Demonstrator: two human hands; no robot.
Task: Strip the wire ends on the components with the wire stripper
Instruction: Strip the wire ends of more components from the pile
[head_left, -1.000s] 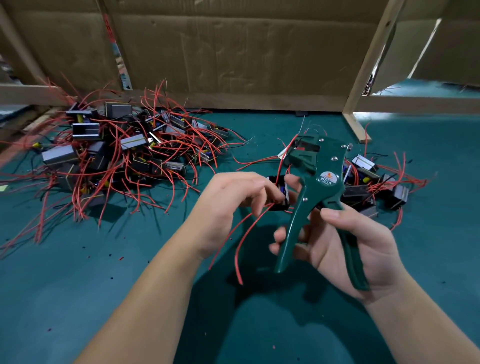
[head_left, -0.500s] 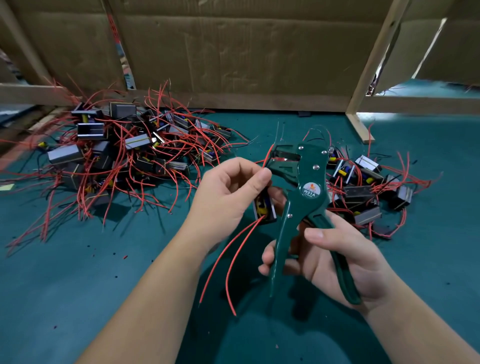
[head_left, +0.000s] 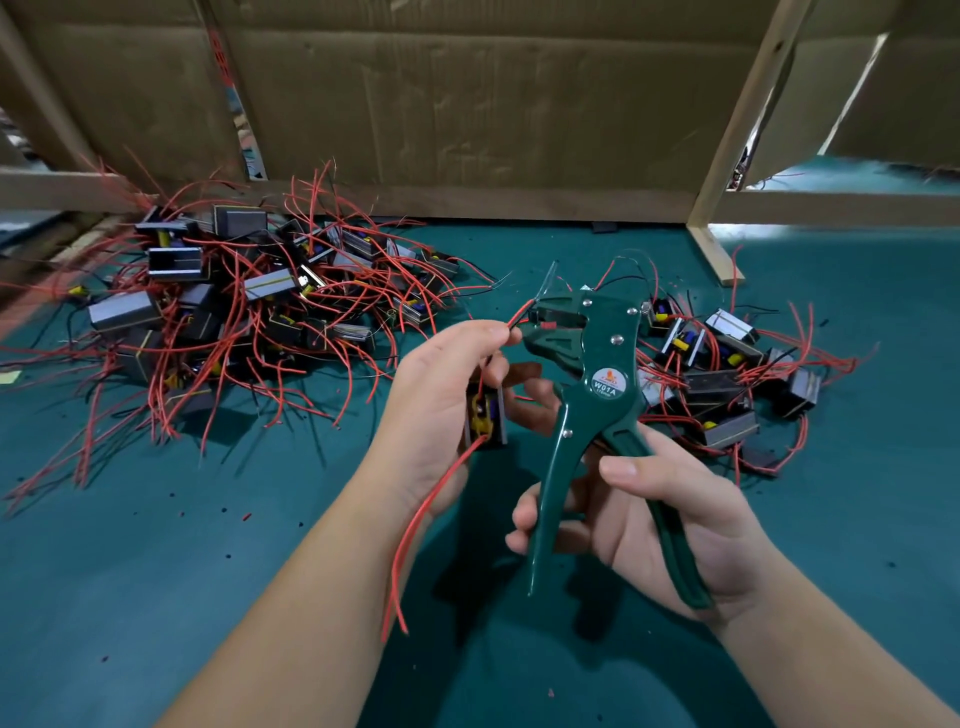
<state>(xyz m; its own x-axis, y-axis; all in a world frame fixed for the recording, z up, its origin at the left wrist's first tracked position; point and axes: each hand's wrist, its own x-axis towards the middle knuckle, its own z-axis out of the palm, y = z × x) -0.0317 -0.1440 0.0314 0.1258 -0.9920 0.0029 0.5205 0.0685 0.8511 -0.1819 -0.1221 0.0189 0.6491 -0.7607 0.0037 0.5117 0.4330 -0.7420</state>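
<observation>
Both forearms and hands are bare, with no sleeves or gloves.

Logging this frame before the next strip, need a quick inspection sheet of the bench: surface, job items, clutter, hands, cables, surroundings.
Surface: teal mat, dotted with small dark and red specks.
Job's things: green wire stripper; component; red wire fed into the stripper head.
Clutter: large component pile at left, smaller pile at right.
Grippers: left hand pinches wire and component; right hand grips stripper handles.
Cables: loose red leads hang below the component.
Surroundings: cardboard wall, wooden frame.
</observation>
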